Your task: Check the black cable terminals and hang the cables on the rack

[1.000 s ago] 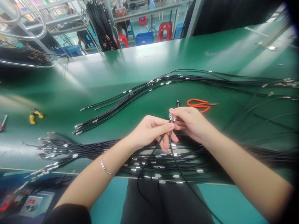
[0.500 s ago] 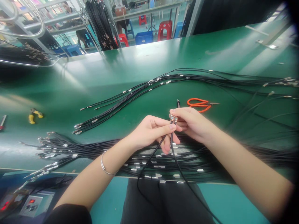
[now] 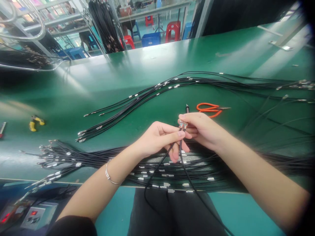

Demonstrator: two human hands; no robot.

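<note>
Between my two hands is a small connector [image 3: 182, 123] with coloured wire ends, joined to two black cables [image 3: 186, 168] that hang down over my lap. My right hand [image 3: 200, 127] pinches the connector between thumb and fingers. Just below it, my left hand [image 3: 167, 139] grips the cables with thumb and forefinger, its other fingers partly spread. A dark pen-like tool [image 3: 187, 108] lies behind my right hand, partly hidden by it. Close by are orange-handled scissors [image 3: 209, 107]. Under my hands runs a thick bundle of black cables [image 3: 98, 158] with white labels.
A second group of labelled cables [image 3: 137, 100] curves across the green table [image 3: 118, 73]. Yellow-handled pliers [image 3: 36, 123] lie at the left. A grey box with a red display [image 3: 38, 216] sits below the table edge. Stools, a blue crate [image 3: 151, 39] and hanging cables [image 3: 104, 26] stand beyond.
My hands keep nearly the same place and hold on the connector and cables. The view has shifted very slightly; nothing else has visibly moved.
</note>
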